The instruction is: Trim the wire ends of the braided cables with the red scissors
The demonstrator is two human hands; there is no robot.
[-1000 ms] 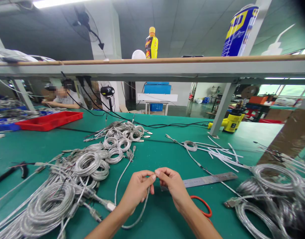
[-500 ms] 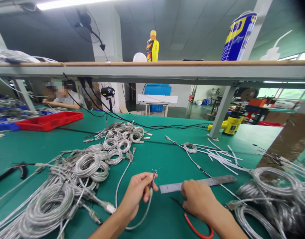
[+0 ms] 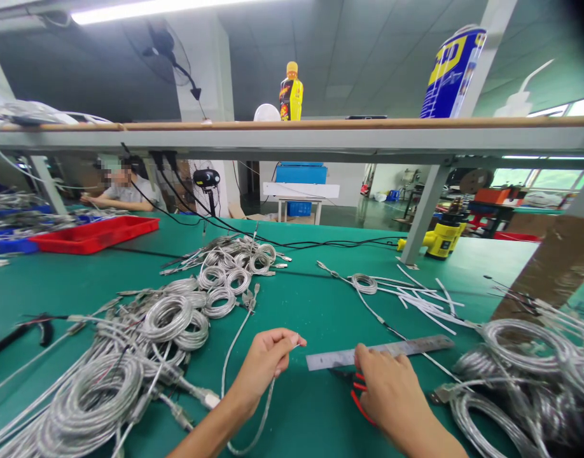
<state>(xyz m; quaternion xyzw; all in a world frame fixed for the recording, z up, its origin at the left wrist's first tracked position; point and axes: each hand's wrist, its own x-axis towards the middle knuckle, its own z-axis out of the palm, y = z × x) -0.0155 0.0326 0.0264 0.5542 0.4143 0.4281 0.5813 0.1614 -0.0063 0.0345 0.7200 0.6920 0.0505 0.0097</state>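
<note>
My left hand [image 3: 268,362] is closed in a pinch on the end of a clear-jacketed cable [image 3: 264,420], with a thin tip showing past the fingers. The rest of that cable hangs below the hand and curves onto the table. My right hand [image 3: 390,391] is wrapped round red-handled scissors [image 3: 361,407]. Their dark blades point left, just below a steel ruler [image 3: 330,360], and are partly hidden. The right fingertips lie over the ruler's near edge.
Coiled cables [image 3: 168,318] heap at the left, and more coils [image 3: 525,343] lie at the right. White tubes [image 3: 420,296] lie behind the ruler. A red tray [image 3: 96,235] stands at the back left. A shelf [image 3: 292,137] crosses above the table; a person [image 3: 130,187] sits beyond.
The scissors have gone from lying under my right hand to being gripped, their red loop drawn up into the palm. In my left hand the cable end has turned, and its upright wires now hardly show.
</note>
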